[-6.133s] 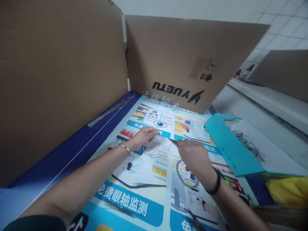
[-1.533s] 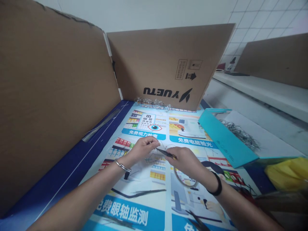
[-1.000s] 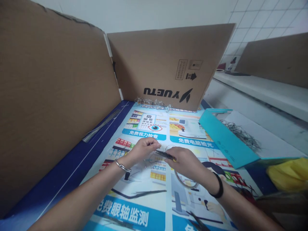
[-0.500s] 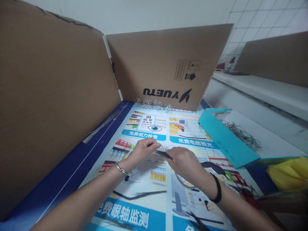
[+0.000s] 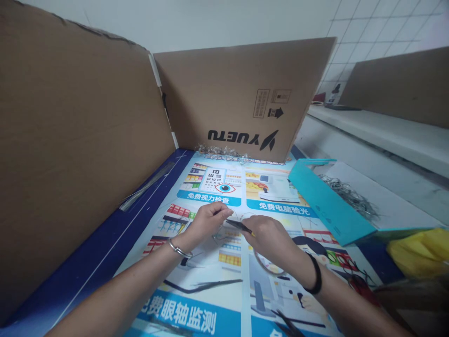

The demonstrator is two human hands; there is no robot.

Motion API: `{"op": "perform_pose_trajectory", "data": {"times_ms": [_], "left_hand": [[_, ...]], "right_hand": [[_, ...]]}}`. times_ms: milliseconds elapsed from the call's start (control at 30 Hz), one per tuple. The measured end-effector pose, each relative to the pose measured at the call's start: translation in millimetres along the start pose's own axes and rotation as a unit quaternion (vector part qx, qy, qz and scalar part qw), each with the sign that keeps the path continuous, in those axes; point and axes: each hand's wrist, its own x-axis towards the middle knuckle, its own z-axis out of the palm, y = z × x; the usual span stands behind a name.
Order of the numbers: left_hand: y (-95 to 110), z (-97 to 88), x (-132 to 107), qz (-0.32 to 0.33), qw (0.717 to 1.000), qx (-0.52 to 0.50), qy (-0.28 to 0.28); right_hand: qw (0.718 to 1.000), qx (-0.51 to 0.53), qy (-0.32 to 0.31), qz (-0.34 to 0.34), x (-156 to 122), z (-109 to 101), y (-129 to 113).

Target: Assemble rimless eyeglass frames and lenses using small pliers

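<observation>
A thin wire piece point(image 5: 218, 238) sits between the two hands, low over the bench and too fine to make out fully. The left hand point(image 5: 209, 218) has its fingertips pinched together on the wire. The right hand point(image 5: 271, 234) is closed round a slim dark tool point(image 5: 238, 226), whose tip points left and meets the left fingertips. A silver bangle point(image 5: 178, 249) rings the left wrist, a black band point(image 5: 316, 280) the right.

Under the right wrist lies a wire ring point(image 5: 262, 267) on the printed poster point(image 5: 210, 306) that covers the bench. Nearer the person than the left hand, a dark temple strip point(image 5: 203, 283) lies flat.

Room is tight on two sides. A cardboard wall point(image 5: 70, 140) stands close to the left of the left arm, with a bundle of straight wires point(image 5: 147, 184) at its foot. A second cardboard panel point(image 5: 238, 89) closes the far side, with glinting scraps point(image 5: 220, 150) along its base. To the right of the right hand the bench is open as far as a teal tray point(image 5: 329, 206) holding tangled wire offcuts point(image 5: 347, 196), and a yellow bag point(image 5: 419, 252) lies beyond it.
</observation>
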Motion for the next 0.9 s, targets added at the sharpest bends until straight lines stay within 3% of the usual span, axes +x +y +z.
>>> {"op": "perform_pose_trajectory", "data": {"times_ms": [533, 900], "left_hand": [[-6.2, -3.0, 2.2, 0.052, 0.997, 0.054, -0.011], [-12.6, -11.0, 5.7, 0.114, 0.989, 0.074, -0.058]], "right_hand": [[0.999, -0.034, 0.005, -0.001, -1.1, 4.9, 2.9], [0.999, -0.042, 0.004, -0.005, -0.7, 3.7, 1.9]]}}
